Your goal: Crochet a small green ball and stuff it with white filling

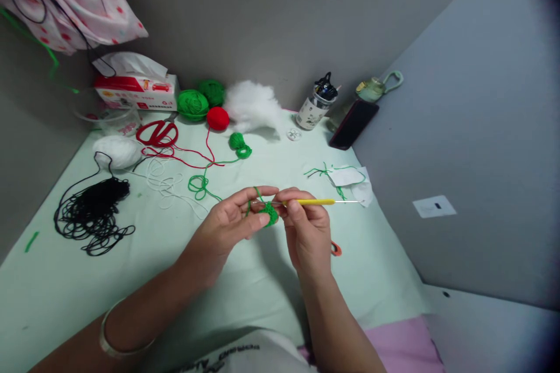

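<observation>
Between thumb and fingers, my left hand point(234, 218) pinches a small green crochet piece point(270, 215), with green yarn looped over its raised index finger. My right hand point(308, 227) grips a crochet hook point(311, 202) by its yellow handle. The hook's metal tip reaches left to the top of the green piece; its other metal end points right. From my left hand a green strand point(199, 186) runs back in loose loops toward a little green yarn bundle point(237, 144). Partly behind my right wrist lies an orange item point(336, 249), mostly hidden.
At the back stand a tissue box point(135, 92), green yarn balls point(192, 105), a red ball point(217, 119), white stuffing point(254, 106), a pen cup point(312, 111) and a phone point(354, 123). Red scissors point(157, 134), white yarn point(117, 152) and tangled black cord point(94, 210) lie left. Paper scraps point(350, 176) lie right.
</observation>
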`<move>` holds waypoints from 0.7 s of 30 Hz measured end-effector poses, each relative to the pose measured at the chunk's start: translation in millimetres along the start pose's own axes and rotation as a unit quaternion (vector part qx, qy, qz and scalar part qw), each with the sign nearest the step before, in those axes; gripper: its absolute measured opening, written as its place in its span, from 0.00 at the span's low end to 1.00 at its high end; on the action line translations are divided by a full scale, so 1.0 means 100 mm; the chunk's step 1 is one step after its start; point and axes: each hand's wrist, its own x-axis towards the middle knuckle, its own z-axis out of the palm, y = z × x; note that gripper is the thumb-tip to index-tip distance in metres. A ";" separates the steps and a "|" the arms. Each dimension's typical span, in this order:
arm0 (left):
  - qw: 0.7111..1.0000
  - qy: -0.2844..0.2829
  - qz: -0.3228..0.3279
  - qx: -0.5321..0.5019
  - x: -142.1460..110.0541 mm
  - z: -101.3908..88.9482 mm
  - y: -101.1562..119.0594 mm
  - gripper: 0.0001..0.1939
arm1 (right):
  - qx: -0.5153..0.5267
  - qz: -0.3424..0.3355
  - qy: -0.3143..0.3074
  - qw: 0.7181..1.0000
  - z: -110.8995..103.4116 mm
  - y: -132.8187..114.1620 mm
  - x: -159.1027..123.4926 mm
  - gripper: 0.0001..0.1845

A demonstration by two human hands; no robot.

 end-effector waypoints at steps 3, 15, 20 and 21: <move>1.000 0.022 -0.009 0.006 0.00 0.02 0.02 0.20 | 0.035 0.017 0.010 0.999 0.02 -0.03 0.02 0.06; 0.994 0.008 -0.031 -0.103 -0.02 0.00 0.07 0.23 | 0.095 0.092 0.031 0.991 0.04 -0.04 0.05 0.08; 0.987 -0.008 -0.060 -0.147 0.01 -0.03 0.07 0.23 | 0.087 0.099 0.040 0.990 0.01 -0.06 0.06 0.09; 0.986 -0.008 -0.065 -0.151 0.01 -0.04 0.07 0.23 | 0.084 0.101 0.043 0.990 0.00 -0.07 0.07 0.09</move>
